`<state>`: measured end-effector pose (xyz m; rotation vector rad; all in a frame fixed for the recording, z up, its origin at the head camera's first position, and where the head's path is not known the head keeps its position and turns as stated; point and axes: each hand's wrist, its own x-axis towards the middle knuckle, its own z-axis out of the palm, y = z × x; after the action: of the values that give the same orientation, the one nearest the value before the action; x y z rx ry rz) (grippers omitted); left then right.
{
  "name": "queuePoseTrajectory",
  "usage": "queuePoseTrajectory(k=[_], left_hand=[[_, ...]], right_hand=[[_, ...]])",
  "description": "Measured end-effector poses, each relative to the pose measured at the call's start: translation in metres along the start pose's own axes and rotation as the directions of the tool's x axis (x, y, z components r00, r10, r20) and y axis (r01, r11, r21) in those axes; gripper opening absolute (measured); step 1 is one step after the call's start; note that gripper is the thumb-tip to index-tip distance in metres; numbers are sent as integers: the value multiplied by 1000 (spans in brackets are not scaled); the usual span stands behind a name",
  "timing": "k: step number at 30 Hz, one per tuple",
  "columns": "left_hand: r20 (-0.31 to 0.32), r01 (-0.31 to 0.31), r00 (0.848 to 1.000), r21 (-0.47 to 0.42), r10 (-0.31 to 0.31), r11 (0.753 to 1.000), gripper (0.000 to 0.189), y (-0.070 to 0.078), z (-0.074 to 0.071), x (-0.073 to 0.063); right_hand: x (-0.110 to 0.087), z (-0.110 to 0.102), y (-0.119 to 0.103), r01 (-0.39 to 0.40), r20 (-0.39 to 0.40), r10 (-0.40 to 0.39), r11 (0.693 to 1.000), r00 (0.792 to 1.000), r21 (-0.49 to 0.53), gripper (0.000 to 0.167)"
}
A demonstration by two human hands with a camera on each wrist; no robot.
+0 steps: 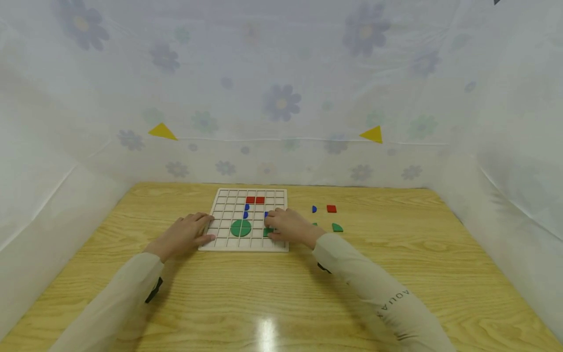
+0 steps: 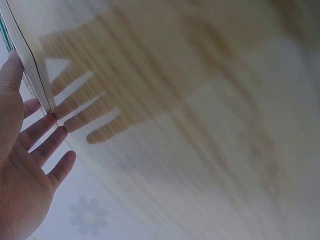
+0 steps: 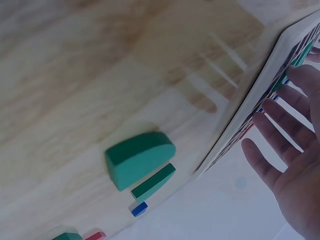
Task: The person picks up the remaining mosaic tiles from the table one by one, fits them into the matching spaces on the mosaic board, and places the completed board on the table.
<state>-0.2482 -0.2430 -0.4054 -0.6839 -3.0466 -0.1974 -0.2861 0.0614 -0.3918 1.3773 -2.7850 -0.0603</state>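
Observation:
A pale gridded board (image 1: 224, 243) lies flat on the table. At its left edge rests my left hand (image 1: 184, 234), fingers spread and fairly straight; the left wrist view shows the fingertips of this hand (image 2: 30, 165) touching the rim. My right hand (image 1: 290, 226) is over the board's right part, its fingers extended in the right wrist view. Beside its fingertips, a green piece (image 1: 267, 233) and a blue piece (image 1: 266, 214) are partly hidden. A green circle (image 1: 241, 228), two blue half-circles (image 1: 246, 211) and two red squares (image 1: 255, 200) lie on the grid.
Right of the board lie a blue half-circle (image 1: 314, 209), a red square (image 1: 332, 209) and a green quarter-circle (image 1: 337, 228). Another green piece (image 1: 314, 224) is mostly behind my right hand. The wooden table (image 1: 246, 293) is enclosed by flowered white sheets (image 1: 281, 156).

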Motion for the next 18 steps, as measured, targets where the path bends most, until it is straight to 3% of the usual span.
queuePoseTrajectory(k=[18], left_hand=[[2, -7, 1000, -10, 7, 1000, 60, 2, -3, -1]], right_hand=[[0, 0, -1, -36, 10, 36, 999, 999, 3, 24]])
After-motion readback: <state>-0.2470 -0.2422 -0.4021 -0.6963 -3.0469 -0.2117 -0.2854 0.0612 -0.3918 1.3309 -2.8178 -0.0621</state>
